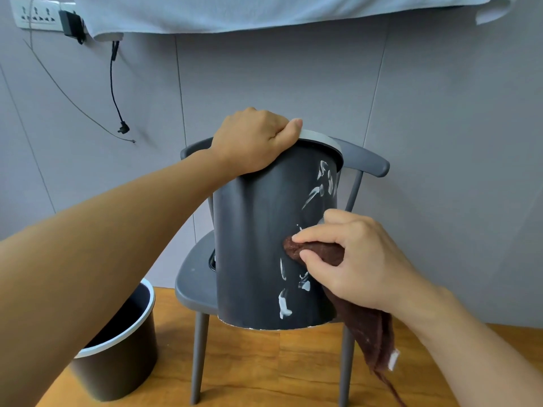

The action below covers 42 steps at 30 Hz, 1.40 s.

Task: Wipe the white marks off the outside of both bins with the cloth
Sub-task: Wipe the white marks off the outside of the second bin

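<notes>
Partly hidden: bin [258,230] rim under left hand [252,142]; cloth [367,324] tail cropped.

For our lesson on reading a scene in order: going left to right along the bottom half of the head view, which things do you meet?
Bin on the floor → bin on the chair → white marks → right hand holding the brown cloth.

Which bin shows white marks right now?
The bin on the chair, gripped by the left hand; streaks run down its side. The floor bin shows none from here.
</notes>
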Available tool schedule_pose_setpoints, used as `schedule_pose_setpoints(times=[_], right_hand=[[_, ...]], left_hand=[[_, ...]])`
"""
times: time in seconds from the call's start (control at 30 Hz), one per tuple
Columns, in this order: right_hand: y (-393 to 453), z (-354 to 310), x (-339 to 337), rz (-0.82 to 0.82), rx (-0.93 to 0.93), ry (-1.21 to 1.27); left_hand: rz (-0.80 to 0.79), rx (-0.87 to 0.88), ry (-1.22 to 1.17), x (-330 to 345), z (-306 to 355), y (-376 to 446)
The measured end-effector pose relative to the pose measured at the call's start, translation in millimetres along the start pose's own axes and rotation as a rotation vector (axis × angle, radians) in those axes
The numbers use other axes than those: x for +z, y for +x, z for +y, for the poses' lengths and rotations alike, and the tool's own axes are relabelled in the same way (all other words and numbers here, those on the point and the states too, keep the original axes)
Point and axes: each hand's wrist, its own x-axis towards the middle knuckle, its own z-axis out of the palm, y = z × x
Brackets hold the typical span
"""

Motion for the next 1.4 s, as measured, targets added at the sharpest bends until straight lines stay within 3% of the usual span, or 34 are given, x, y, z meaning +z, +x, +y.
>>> schedule_pose_setpoints(times=[0.17, 0.37, 0.53, 0.73, 0.87, 0.93, 1.07, 1.27, 1.4], right_hand=[[14, 4, 2, 0.225, 0.071, -0.039], [6, 0, 2, 0.019, -0.002, -0.032], [13, 7, 3, 0.214, 0.074, 0.013], [7, 7, -9, -0.086, 0.062, 0.012], [16, 7, -11, 0.108, 0.080, -0.006], [15, 6, -9, 0.115, 0.086, -0.009], [6, 4, -10, -0.145, 0.063, -0.021], [8, 2, -2, 0.136, 0.094, -0.020], [0, -1, -7, -0.150, 0.076, -0.008]], left_hand=[[0.008, 0.057, 0.017, 1, 2, 2], [-0.007, 0.049, 0.010, 1, -1, 4], [-0.006, 0.065, 0.003, 0, -2, 2], [-0.008, 0.045, 0.030, 1, -2, 2], [-0.009, 0.056, 0.032, 2, 0, 3], [-0.012, 0.056, 0.040, 3, 0, 3], [-0.010, 0.039, 0.047, 2, -6, 3], [0.017, 0.021, 0.045, 3, -11, 1], [0.023, 0.010, 0.040, 2, -14, -1]])
